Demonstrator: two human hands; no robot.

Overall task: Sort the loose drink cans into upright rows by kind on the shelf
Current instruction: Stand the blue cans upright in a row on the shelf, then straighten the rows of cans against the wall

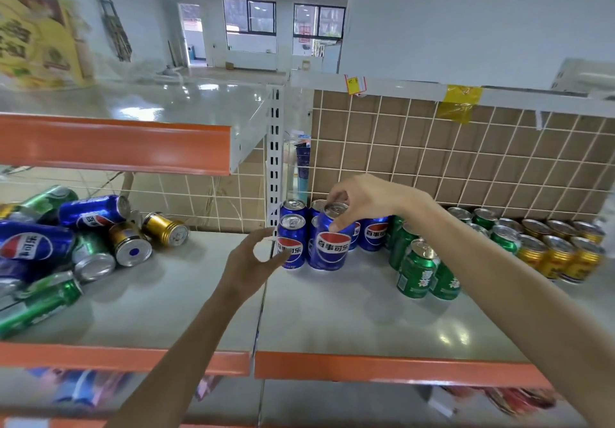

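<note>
- Head view: the right hand [362, 199] grips the top of an upright blue can [331, 244] with curled fingers, among the standing blue cans [293, 239] on the shelf [332, 321].
- The left hand [256, 258] hovers with fingers loosely curled, holding nothing.
- Green cans [417, 268] and gold cans [559, 254] stand in rows to the right.
- Loose cans [93, 241] lie heaped on the left.

The blue cans [329, 244] carry the Pepsi globe and the Chinese name 百事可乐; the green cans' [416, 271] white lettering is unreadable. The yellow tag [355, 84] on the upper shelf rail is too blurred to read.
</note>
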